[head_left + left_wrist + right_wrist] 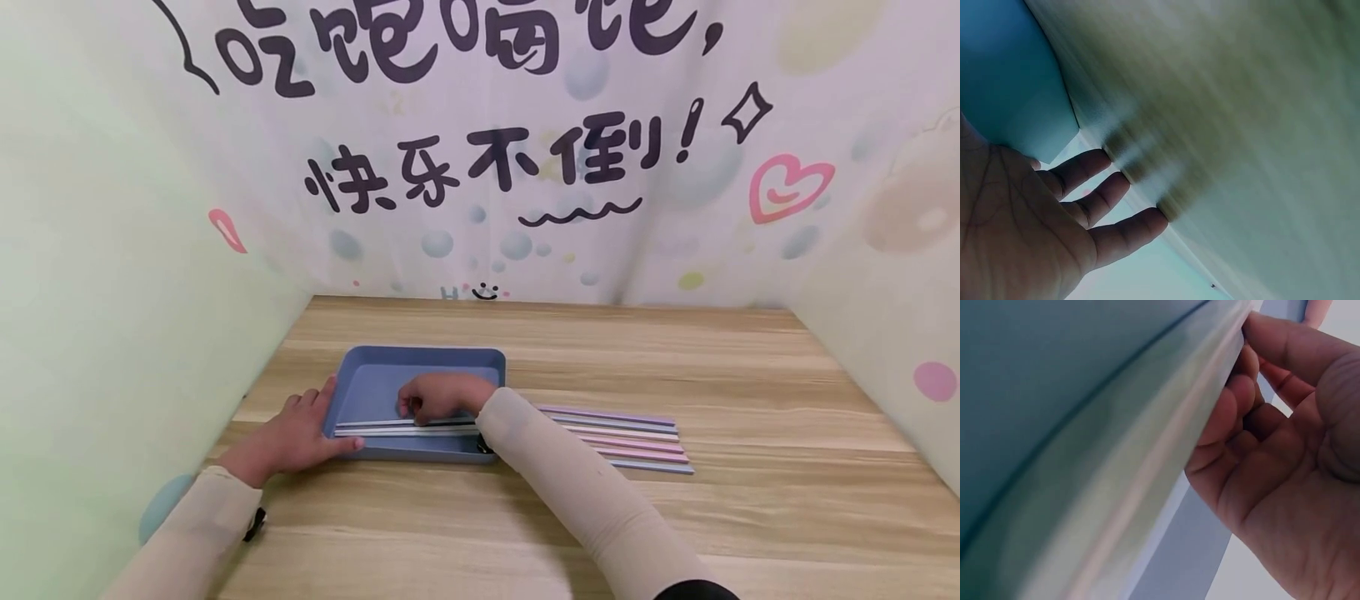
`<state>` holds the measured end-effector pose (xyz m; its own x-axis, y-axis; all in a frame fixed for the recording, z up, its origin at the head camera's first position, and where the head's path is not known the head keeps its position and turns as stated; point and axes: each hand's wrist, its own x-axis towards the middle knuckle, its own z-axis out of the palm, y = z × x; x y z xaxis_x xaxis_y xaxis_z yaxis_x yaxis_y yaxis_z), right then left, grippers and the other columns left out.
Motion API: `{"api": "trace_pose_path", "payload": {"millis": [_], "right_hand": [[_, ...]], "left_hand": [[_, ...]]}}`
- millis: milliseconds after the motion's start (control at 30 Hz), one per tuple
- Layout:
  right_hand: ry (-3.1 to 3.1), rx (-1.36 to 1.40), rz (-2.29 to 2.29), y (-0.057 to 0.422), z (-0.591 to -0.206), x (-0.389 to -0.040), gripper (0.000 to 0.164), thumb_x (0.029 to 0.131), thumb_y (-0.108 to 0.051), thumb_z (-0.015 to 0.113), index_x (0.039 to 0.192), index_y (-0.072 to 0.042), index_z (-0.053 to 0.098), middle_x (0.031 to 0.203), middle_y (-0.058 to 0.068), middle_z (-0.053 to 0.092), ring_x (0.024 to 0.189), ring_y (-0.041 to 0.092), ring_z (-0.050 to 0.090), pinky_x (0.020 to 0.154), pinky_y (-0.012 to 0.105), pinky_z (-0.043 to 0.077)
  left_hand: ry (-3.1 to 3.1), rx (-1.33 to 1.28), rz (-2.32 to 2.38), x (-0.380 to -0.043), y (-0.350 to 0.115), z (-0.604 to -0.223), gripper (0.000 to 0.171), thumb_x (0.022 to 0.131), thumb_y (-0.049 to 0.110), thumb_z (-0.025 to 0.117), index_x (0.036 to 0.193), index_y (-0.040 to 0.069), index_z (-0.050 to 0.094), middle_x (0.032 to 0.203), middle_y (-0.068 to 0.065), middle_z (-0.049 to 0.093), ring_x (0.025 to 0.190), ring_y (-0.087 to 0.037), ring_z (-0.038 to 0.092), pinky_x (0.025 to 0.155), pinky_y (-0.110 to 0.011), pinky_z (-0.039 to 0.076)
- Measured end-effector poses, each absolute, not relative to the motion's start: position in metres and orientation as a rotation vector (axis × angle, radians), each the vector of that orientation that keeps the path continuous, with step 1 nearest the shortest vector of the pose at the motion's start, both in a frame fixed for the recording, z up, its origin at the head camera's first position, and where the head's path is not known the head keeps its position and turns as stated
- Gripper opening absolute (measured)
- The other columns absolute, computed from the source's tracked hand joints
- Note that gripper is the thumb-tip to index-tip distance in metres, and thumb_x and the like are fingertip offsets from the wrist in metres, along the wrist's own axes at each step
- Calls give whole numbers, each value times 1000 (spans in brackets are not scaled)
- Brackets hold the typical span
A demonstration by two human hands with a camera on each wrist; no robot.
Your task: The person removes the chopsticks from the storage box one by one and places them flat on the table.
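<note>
A shallow blue tray lies on the wooden table, with a few thin pale chopsticks lying lengthwise near its front side. My left hand rests at the tray's left end, thumb over the front corner. In the left wrist view, that hand has its fingers extended and fingertips at the tabletop. Over the tray, my right hand has curled fingers and pinches a pale chopstick. The right wrist view has the right hand's thumb and fingertips together at the blurred chopsticks.
More chopsticks in purple, white, pink and blue lie side by side right of the tray, partly under the right sleeve. A printed white curtain stands behind the table, with pale panels at both sides.
</note>
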<state>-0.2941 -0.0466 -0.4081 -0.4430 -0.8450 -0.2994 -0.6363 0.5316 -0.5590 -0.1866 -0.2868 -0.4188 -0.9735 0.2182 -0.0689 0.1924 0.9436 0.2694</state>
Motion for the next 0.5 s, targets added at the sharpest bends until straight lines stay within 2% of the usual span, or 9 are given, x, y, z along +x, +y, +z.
{"api": "trace_pose_path", "payload": {"millis": [233, 500], "right_hand": [[2275, -1188, -483, -48, -409, -294, 20, 87, 8, 59, 99, -8, 62, 81, 0, 51, 74, 14, 49, 66, 23, 39], [2286, -1188, -497, -47, -404, -293, 19, 90, 7, 58, 100, -7, 65, 88, 0, 56, 79, 13, 51, 70, 23, 42]], "left_hand": [[2999, 320, 400, -188, -288, -419, 119, 81, 71, 63, 151, -13, 17, 134, -39, 43, 119, -55, 41, 94, -61, 42], [2991, 317, 405, -188, -288, -420, 119, 81, 71, 63, 151, -12, 16, 134, -38, 42, 120, -55, 40, 94, -61, 42]]}}
